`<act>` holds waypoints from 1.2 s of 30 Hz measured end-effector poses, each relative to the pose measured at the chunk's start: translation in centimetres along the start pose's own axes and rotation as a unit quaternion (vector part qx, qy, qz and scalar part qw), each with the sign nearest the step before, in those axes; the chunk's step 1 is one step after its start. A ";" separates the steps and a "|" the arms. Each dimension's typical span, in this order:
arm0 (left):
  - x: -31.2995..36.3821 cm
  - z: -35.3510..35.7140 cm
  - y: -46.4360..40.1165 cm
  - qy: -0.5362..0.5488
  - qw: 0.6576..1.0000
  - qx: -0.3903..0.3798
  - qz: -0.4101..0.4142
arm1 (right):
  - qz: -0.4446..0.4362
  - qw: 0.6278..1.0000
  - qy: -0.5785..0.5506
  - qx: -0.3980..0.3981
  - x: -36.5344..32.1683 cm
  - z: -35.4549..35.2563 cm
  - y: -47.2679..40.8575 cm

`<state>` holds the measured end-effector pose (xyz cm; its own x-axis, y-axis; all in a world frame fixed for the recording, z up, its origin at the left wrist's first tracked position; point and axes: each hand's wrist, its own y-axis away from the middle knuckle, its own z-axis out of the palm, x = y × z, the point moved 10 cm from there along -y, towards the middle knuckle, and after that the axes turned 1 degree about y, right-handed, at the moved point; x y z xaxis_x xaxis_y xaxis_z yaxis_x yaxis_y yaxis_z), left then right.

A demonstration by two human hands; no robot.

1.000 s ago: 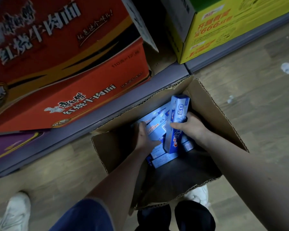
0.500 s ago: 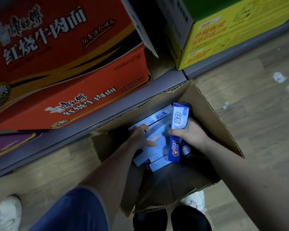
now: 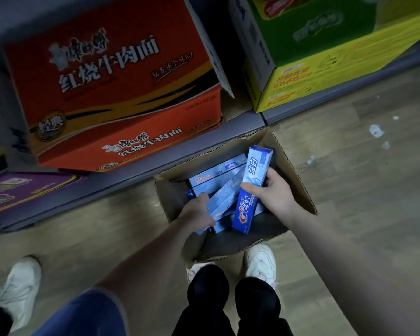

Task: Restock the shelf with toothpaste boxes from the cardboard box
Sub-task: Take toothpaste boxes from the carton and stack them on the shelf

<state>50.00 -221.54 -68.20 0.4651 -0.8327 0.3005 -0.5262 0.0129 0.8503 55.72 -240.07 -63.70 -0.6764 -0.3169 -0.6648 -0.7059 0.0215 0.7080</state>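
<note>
An open brown cardboard box (image 3: 298,180) stands on the floor against the shelf base. Several light-blue toothpaste boxes (image 3: 216,175) lie inside it. My right hand (image 3: 274,195) grips one blue Crest toothpaste box (image 3: 251,190) around its middle, held nearly upright above the others. My left hand (image 3: 199,212) reaches into the carton and grips a pale-blue toothpaste box (image 3: 222,202) lying tilted on the pile. The bottom of the carton near me is dark and bare.
The grey bottom shelf (image 3: 240,124) carries a large red noodle carton (image 3: 121,93), a green-yellow carton (image 3: 325,57) and a purple box (image 3: 22,190). My white shoes (image 3: 260,260) stand by the carton. Paper scraps (image 3: 376,130) litter the wooden floor on the right.
My right hand has lifted the Crest box a little higher. My left hand has shifted its hold on the pale-blue box in the pile. The camera has pulled back.
</note>
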 end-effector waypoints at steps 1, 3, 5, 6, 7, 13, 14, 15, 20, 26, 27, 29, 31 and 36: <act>0.4 -1.0 1.1 0.007 1.000 0.018 0.007 | -0.001 1.000 -0.008 0.006 -0.7 -0.3 0.8; 1.4 -3.1 3.4 0.018 0.998 0.050 0.020 | 0.000 0.999 -0.031 0.008 -2.1 -0.7 2.3; 2.5 -5.0 5.4 0.020 0.997 0.066 0.029 | -0.002 0.999 -0.034 -0.002 -3.7 -0.9 3.8; 3.0 -5.8 6.4 0.023 0.997 0.069 0.032 | -0.004 0.999 -0.037 -0.008 -4.5 -1.0 4.5; 3.4 -6.6 7.3 0.030 0.996 0.073 0.035 | -0.005 0.999 -0.043 -0.013 -5.3 -1.1 5.2; 5.7 -10.9 13.4 0.111 0.988 0.084 0.066 | -0.024 0.993 -0.108 -0.036 -11.1 -1.6 10.0; 6.1 -11.6 14.6 0.128 0.985 0.087 0.077 | -0.026 0.991 -0.123 -0.042 -12.2 -1.6 10.9; 6.5 -12.2 15.7 0.146 0.981 0.090 0.087 | -0.029 0.989 -0.135 -0.048 -13.2 -1.6 11.8; 8.1 -15.7 22.1 0.179 0.969 0.127 0.116 | -0.050 0.985 -0.155 -0.062 -18.3 -2.5 16.7; 10.7 -20.9 31.1 0.164 0.953 0.192 0.168 | -0.076 0.980 -0.164 -0.082 -24.5 -4.5 22.9; 11.1 -21.7 32.5 0.163 0.951 0.198 0.174 | -0.079 0.979 -0.166 -0.084 -25.5 -4.8 23.9; 11.9 -23.0 35.3 0.167 0.945 0.211 0.187 | -0.086 0.978 -0.165 -0.090 -27.3 -5.3 25.8; 12.6 -24.2 38.2 0.187 0.936 0.225 0.194 | -0.096 0.977 -0.162 -0.099 -29.3 -5.6 27.7; 13.8 -26.7 45.5 0.250 0.908 0.259 0.215 | -0.135 0.972 -0.146 -0.129 -34.4 -6.1 32.7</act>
<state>51.52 -217.60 -13.85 0.3338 -0.4556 0.8252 -0.9397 -0.0918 0.3294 57.21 -234.25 -16.24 -0.5305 0.0046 -0.8477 -0.8156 -0.2751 0.5090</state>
